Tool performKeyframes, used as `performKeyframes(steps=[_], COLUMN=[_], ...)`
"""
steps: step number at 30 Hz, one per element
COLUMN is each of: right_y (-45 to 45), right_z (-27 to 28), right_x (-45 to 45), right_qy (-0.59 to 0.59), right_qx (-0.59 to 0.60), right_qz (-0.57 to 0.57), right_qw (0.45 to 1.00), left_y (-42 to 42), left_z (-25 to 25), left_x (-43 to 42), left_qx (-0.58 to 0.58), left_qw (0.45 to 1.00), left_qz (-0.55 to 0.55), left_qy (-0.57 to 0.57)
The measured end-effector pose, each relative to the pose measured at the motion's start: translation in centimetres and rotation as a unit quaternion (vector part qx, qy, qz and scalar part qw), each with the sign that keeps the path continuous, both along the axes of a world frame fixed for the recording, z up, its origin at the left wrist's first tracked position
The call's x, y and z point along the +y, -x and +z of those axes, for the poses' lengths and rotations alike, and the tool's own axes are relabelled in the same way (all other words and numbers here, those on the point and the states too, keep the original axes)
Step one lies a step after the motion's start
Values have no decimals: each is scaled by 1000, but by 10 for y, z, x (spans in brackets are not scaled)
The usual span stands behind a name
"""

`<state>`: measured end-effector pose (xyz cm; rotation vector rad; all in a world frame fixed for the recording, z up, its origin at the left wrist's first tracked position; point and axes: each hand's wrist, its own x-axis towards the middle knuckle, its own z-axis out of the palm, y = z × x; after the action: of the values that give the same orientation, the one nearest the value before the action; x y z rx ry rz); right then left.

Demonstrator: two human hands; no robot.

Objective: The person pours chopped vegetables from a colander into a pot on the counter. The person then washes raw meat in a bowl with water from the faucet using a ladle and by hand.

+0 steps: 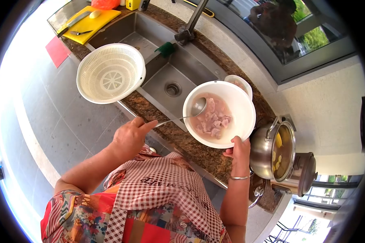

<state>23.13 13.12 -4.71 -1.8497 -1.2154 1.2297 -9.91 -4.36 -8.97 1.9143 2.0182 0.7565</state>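
Observation:
My left hand [130, 134] is closed around the handle of a metal ladle [199, 107]. The ladle's head rests at the surface of pinkish, cloudy water inside a white bowl [245, 115]. Pieces of raw meat [213, 121] lie in that water, mostly toward the bowl's left half. My right hand [240, 150] grips the bowl's near rim, thumb on top and fingers underneath. The bowl is tilted to the left and overlaps the sink's right end; whether it rests on the counter I cannot tell.
A white colander [111, 73] sits across the double sink's [182, 75] left front edge. A steel pot [263, 156] with yellow pieces in liquid and a lidded pot [304, 174] stand right. A smaller bowl [239, 83] is behind. Knives lie on a yellow cutting board [103, 18]. The faucet [186, 35] rises behind.

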Motion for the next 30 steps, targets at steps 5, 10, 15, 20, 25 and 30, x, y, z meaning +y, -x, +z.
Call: performKeyframes(steps=[5, 10, 15, 20, 25, 30], right_y=[9, 16, 26, 38, 47, 61], right_z=[7, 13, 21, 33, 41, 56], right_x=[8, 16, 23, 26, 29, 31], right_qy=[-18, -15, -14, -30, -39, -45], right_qx=[-32, -49, -76, -91, -119, -162], right_qz=[27, 51, 66, 100, 125, 149], right_qw=[999, 997, 995, 990, 984, 974], left_y=[-9, -11, -9, -10, -9, -9], left_z=[-8, -6, -13, -18, -13, -15], left_x=[3, 5, 8, 8, 7, 6], left_qx=[-9, -19, -43, -59, -72, -79], left_qw=[997, 994, 989, 986, 982, 980], left_qz=[-12, -24, -21, -25, -40, -44], left_qy=[80, 106, 143, 152, 170, 178])
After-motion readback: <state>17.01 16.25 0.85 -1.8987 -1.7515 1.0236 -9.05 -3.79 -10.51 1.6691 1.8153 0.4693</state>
